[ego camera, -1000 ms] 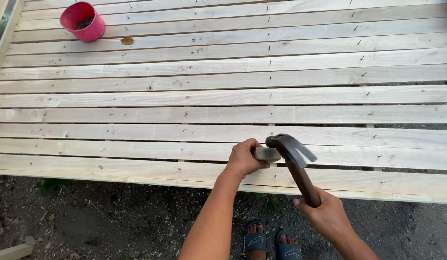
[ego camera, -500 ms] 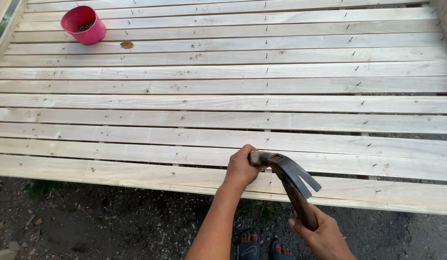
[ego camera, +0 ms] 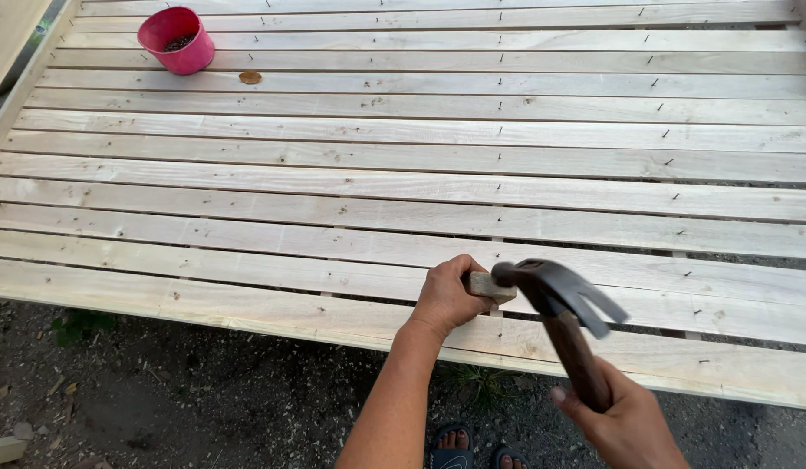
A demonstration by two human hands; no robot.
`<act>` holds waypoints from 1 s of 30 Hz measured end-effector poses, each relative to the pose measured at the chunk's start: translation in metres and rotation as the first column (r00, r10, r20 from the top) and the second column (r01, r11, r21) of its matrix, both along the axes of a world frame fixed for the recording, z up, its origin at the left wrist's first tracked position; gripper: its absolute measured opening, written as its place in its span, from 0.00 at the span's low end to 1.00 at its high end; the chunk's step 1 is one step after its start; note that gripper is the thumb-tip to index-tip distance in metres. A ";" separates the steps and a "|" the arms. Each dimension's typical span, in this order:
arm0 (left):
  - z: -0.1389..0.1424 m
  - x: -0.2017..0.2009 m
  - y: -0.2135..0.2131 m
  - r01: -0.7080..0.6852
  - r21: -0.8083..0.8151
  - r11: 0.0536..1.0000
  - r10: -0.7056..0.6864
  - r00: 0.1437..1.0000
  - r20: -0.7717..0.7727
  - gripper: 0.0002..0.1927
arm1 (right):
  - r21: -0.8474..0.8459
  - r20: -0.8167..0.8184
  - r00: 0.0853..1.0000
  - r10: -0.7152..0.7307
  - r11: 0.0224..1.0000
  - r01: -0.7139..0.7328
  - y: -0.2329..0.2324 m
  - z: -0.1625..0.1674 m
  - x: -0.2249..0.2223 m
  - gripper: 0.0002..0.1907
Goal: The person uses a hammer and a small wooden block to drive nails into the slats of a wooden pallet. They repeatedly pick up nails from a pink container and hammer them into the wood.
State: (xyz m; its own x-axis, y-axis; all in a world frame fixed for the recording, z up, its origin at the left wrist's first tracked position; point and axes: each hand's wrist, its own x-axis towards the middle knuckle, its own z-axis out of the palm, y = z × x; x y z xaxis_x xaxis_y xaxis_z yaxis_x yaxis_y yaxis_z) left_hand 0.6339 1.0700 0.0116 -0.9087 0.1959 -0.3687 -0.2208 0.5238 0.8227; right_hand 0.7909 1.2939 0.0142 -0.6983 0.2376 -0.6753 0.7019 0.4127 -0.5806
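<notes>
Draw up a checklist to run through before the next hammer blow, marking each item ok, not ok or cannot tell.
1. Right hand grips hammer by the handle: ok.
2. Left hand holds the small wood block on the slats: ok.
3. Fingers away from the hammer head: not ok, close.
4. Nail under the block: cannot tell.
5. Sandalled feet back from the frame: ok.
6. Pink cup out of the way: ok.
</notes>
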 end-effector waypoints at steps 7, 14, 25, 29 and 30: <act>0.000 0.002 -0.004 0.010 0.007 1.000 -0.010 0.999 -0.035 0.21 | 0.081 -0.133 0.991 -0.024 0.996 0.035 -0.015 0.014 0.009 0.25; -0.002 0.008 -0.007 -0.024 0.030 0.999 0.023 0.999 0.036 0.20 | 0.105 0.160 0.986 0.054 0.992 -0.071 -0.020 0.022 0.001 0.28; -0.010 0.009 -0.008 -0.009 0.009 1.000 0.009 1.000 0.005 0.20 | 0.110 0.127 0.988 0.084 0.989 -0.098 -0.028 -0.004 0.015 0.16; -0.009 0.009 -0.010 0.027 0.001 1.000 -0.027 1.000 -0.017 0.20 | 0.116 0.051 0.999 -0.009 0.993 0.003 -0.013 -0.020 0.026 0.18; -0.009 0.009 -0.011 0.039 0.002 0.999 -0.039 0.999 -0.035 0.20 | 0.114 0.017 0.998 -0.057 0.992 0.055 -0.010 -0.028 0.030 0.20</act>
State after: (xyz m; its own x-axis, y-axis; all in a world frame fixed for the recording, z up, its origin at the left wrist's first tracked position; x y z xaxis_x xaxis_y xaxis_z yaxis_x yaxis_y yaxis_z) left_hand 0.6425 1.0590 0.0023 -0.9128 0.2322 -0.3358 -0.1712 0.5289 0.8312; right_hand 0.8210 1.2838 -0.0141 -0.6680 0.3522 -0.6556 0.7371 0.4348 -0.5174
